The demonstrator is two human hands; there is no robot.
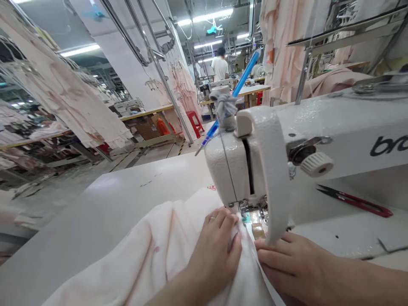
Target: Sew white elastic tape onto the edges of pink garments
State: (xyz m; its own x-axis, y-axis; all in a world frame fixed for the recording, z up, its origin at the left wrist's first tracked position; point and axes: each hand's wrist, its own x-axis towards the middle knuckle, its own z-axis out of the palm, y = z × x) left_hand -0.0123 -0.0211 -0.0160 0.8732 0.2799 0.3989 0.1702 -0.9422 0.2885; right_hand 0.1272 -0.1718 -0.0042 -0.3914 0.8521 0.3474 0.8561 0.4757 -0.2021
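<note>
Pale pink fabric [153,255] lies in loose folds on the table and runs under the needle area of a white sewing machine [277,136]. My left hand [216,246], with a ring on one finger, pinches the fabric just left of the presser foot [245,216], its thumb and fingers drawn together. To the right, my right hand [290,259] has its fingers curled closed at the fabric's edge, partly behind the machine's needle guard. Its fingertips are partly hidden. A thread runs down the machine's front to the needle.
Red-handled thread snips [357,202] lie on the machine bed at right. A blue pen [245,76] is tucked slantwise at the machine's top, by a grey cloth tie [225,106]. Pink garments [63,80] hang at left. Farther back stand a red stool [195,123] and a person [219,66].
</note>
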